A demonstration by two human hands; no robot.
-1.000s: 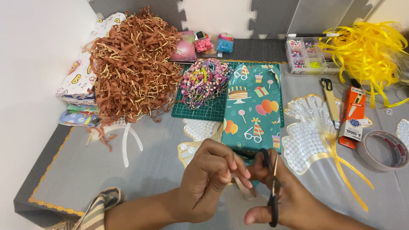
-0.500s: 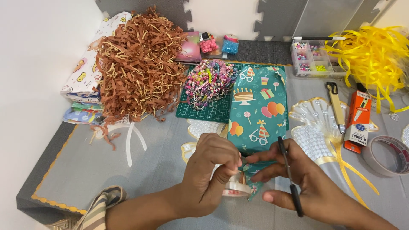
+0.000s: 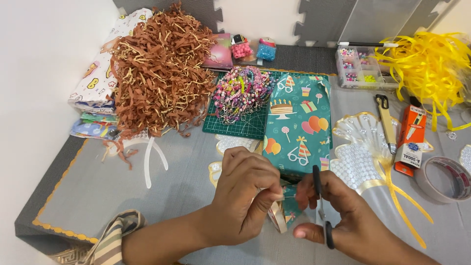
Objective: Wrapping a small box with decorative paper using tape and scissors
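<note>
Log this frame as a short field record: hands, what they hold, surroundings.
left hand: pinching a strip pulled from a small tape roll
right hand: holding black-handled scissors, blades at the strip
under hands: teal party-print gift wrap
centre back: beaded bracelets on green cutting mat
left: brown shredded paper
right: yellow ribbon, large tape roll

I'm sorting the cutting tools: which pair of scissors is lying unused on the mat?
The yellow-handled pair, lying flat beside the orange box at the right. The other, black-handled scissors are gripped in the right hand, close to the left hand.
</note>
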